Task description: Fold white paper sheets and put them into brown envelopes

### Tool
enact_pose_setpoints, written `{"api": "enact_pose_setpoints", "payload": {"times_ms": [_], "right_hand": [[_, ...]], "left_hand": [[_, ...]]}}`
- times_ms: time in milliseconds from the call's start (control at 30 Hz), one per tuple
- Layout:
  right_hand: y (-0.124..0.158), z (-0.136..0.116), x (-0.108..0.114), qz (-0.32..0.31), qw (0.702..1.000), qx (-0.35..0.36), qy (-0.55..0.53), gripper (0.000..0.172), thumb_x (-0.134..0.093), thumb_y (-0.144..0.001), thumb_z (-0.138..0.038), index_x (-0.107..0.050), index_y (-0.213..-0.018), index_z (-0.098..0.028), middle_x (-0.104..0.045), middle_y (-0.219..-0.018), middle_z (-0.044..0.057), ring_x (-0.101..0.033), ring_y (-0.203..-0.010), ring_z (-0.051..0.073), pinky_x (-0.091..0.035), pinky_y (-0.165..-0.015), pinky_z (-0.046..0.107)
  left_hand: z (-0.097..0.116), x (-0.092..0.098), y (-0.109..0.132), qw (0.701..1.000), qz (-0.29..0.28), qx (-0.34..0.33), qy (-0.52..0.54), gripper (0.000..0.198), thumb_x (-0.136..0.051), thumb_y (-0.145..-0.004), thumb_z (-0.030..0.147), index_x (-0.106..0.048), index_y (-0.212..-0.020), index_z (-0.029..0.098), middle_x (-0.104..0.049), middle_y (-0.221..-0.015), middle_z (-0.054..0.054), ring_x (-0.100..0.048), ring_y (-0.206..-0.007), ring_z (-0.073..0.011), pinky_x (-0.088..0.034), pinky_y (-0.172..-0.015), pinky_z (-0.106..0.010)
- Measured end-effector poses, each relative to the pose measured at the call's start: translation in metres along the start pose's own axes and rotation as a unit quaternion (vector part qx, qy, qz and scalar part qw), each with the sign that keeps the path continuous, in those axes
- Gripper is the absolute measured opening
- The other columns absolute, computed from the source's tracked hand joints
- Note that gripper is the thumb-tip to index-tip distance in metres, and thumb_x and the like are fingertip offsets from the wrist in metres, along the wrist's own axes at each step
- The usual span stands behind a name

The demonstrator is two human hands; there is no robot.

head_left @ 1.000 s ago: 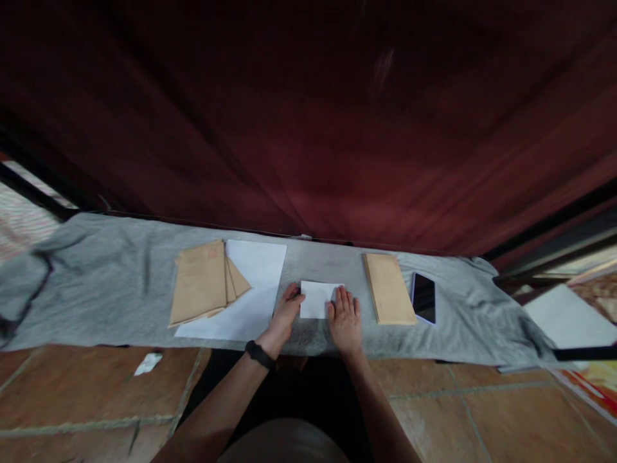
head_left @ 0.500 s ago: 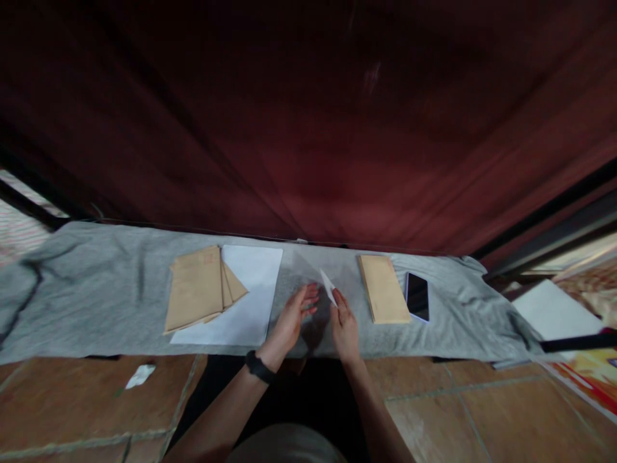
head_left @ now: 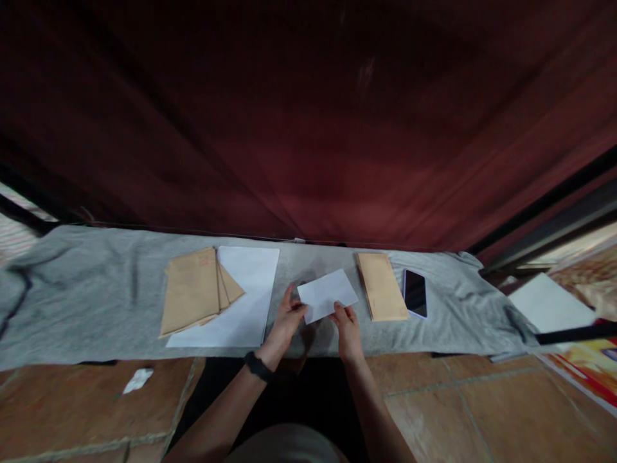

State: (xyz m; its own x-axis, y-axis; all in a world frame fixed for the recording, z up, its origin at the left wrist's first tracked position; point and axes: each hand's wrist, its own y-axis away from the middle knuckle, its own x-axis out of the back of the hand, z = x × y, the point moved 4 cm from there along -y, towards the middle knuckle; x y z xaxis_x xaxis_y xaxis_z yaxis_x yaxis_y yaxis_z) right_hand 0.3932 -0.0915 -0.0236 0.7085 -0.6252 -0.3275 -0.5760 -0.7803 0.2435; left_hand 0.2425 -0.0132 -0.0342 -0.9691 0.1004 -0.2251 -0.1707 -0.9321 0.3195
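Centrally, we pinch a white paper between left hand and right hand, fingers closed on its edges. Brown envelopes lie to its right.

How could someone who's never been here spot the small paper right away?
Find the long grey cloth below the dark red backdrop. Around its middle, between the big white sheet and the right-hand brown stack, look between the left hand and right hand. The paper is white like the sheet, but much smaller and gripped by the right hand.
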Motion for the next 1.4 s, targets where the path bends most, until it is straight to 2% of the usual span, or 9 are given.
{"api": "enact_pose_setpoints", "payload": {"times_ms": [333,500,633,733,833,933,1033,1233,1400], "right_hand": [[-0.032,0.008,0.033,0.050,0.984,0.013,0.172,0.047,-0.068,-0.060,-0.061,-0.066,-0.086,-0.022,-0.065,-0.064,-0.002,-0.061,-0.055,0.016,-0.052,-0.055,0.029],[-0.032,0.004,0.038,0.023,0.962,0.022,0.270,0.036,-0.061,-0.072,-0.056,-0.068,-0.080,-0.022,-0.066,-0.061,0.000,-0.061,-0.054,0.017,-0.049,-0.052,0.028],[-0.028,-0.005,0.040,0.031,0.932,0.054,0.358,0.018,-0.065,-0.078,-0.041,-0.069,-0.072,-0.025,-0.071,-0.070,0.003,-0.068,-0.070,0.020,-0.049,-0.064,0.028],[-0.024,-0.009,0.037,0.038,0.872,0.087,0.480,0.015,-0.063,-0.085,-0.035,-0.070,-0.077,-0.025,-0.073,-0.075,0.007,-0.070,-0.076,0.023,-0.048,-0.070,0.030],[-0.019,-0.009,0.032,0.035,0.768,0.120,0.629,0.017,-0.057,-0.094,-0.034,-0.069,-0.091,-0.022,-0.074,-0.080,0.009,-0.071,-0.075,0.023,-0.047,-0.069,0.030],[-0.017,-0.007,0.029,0.038,0.718,0.134,0.682,0.016,-0.054,-0.097,-0.032,-0.064,-0.100,-0.020,-0.074,-0.089,0.009,-0.070,-0.076,0.022,-0.046,-0.068,0.029],[-0.016,-0.007,0.028,0.039,0.713,0.176,0.678,0.015,-0.051,-0.097,-0.030,-0.060,-0.102,-0.018,-0.071,-0.095,0.010,-0.069,-0.084,0.022,-0.046,-0.072,0.029],[-0.015,-0.009,0.030,0.017,0.731,0.199,0.653,0.018,-0.045,-0.098,-0.030,-0.059,-0.099,-0.019,-0.068,-0.095,0.010,-0.066,-0.088,0.023,-0.046,-0.077,0.031],[-0.016,-0.009,0.031,0.024,0.740,0.174,0.649,0.022,-0.045,-0.099,-0.033,-0.062,-0.100,-0.019,-0.067,-0.097,0.010,-0.065,-0.088,0.023,-0.047,-0.078,0.032]], "left_hand": [[0.012,0.012,-0.033,0.979,-0.010,-0.133,-0.155,0.094,-0.064,-0.072,0.009,-0.028,-0.157,0.020,-0.058,-0.071,0.007,-0.054,-0.065,-0.0133,-0.046,-0.071,-0.026],[0.026,0.009,-0.037,0.953,0.012,-0.184,-0.241,0.084,-0.063,-0.075,0.008,-0.038,-0.153,0.025,-0.065,-0.091,0.000,-0.060,-0.075,-0.0152,-0.050,-0.082,-0.029],[0.030,0.002,-0.033,0.899,-0.004,-0.237,-0.367,0.075,-0.053,-0.080,0.003,-0.042,-0.151,0.023,-0.062,-0.121,-0.009,-0.063,-0.105,-0.0229,-0.049,-0.101,-0.037],[0.026,-0.003,-0.028,0.851,-0.035,-0.267,-0.451,0.069,-0.044,-0.085,0.002,-0.043,-0.151,0.022,-0.054,-0.137,-0.012,-0.060,-0.119,-0.0254,-0.046,-0.107,-0.039],[0.022,-0.005,-0.025,0.808,-0.050,-0.273,-0.519,0.062,-0.040,-0.089,0.002,-0.046,-0.148,0.019,-0.053,-0.141,-0.015,-0.060,-0.122,-0.0264,-0.047,-0.107,-0.040],[0.020,-0.007,-0.020,0.750,-0.046,-0.282,-0.596,0.055,-0.039,-0.089,0.001,-0.054,-0.140,0.016,-0.053,-0.143,-0.018,-0.053,-0.131,-0.0307,-0.042,-0.111,-0.047],[0.017,-0.015,-0.014,0.714,-0.064,-0.299,-0.630,0.055,-0.039,-0.088,0.000,-0.055,-0.139,0.015,-0.050,-0.149,-0.019,-0.045,-0.140,-0.0334,-0.036,-0.115,-0.053],[-0.001,-0.046,0.010,0.710,-0.202,-0.350,-0.577,0.046,-0.047,-0.099,0.026,-0.050,-0.144,0.015,-0.039,-0.159,-0.015,-0.032,-0.150,-0.0295,-0.023,-0.123,-0.051],[-0.012,-0.050,0.022,0.715,-0.226,-0.342,-0.567,0.053,-0.048,-0.101,0.039,-0.043,-0.150,0.020,-0.038,-0.161,-0.012,-0.024,-0.153,-0.0272,-0.013,-0.126,-0.052]]}}
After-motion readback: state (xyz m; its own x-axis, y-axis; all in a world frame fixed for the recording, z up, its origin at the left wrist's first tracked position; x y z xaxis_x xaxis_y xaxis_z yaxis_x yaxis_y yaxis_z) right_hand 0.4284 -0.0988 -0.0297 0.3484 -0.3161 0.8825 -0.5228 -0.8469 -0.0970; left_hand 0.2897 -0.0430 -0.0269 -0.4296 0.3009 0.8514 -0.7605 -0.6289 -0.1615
